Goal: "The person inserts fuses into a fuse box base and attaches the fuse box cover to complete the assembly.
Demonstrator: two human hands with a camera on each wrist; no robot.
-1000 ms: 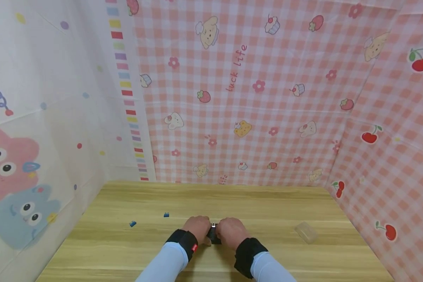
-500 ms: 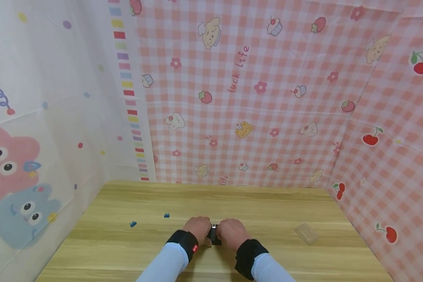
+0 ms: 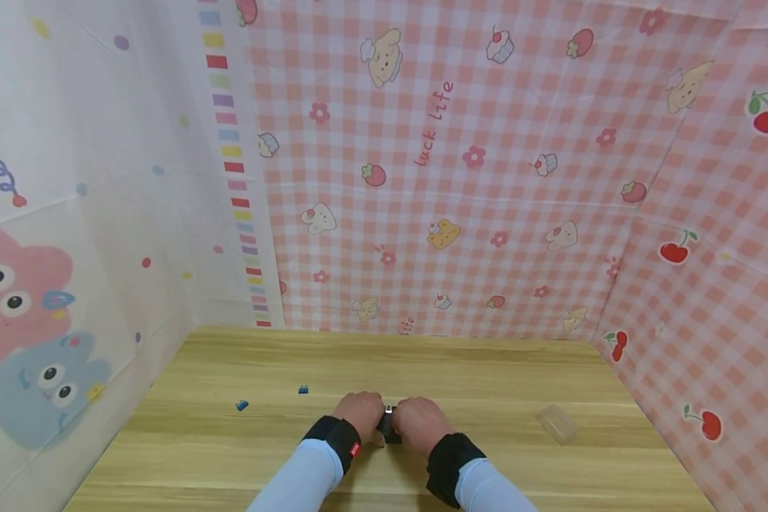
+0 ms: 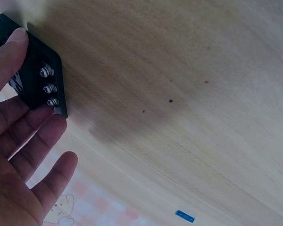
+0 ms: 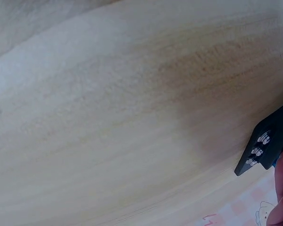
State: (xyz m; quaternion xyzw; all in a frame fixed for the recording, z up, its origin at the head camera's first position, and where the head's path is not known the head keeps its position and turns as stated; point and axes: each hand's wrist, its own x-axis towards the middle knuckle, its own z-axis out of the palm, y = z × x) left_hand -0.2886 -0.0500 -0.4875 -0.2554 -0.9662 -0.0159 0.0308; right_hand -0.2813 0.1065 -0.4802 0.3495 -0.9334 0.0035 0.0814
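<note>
Between my hands, near the middle of the table, is a black block (image 3: 392,430) with metal screws along its end. My left hand (image 3: 360,412) grips one side; in the left wrist view its thumb lies on the black block (image 4: 34,54) and fingertips touch its lower edge. My right hand (image 3: 421,422) holds the opposite side, its fingers curled. At the right wrist view's edge, fingertips touch the black block (image 5: 275,123) beside small red and blue parts. Most of the block's top is hidden by my hands.
Two small blue pieces lie on the wooden table (image 3: 486,363) to the left, one blue piece (image 3: 242,405) farther out than the other blue piece (image 3: 304,390). A clear plastic cover or tray (image 3: 557,424) lies to the right. Patterned cloth walls (image 3: 454,199) enclose the table.
My hands stay around the black block with almost no visible movement. The head view shifts very slightly.
</note>
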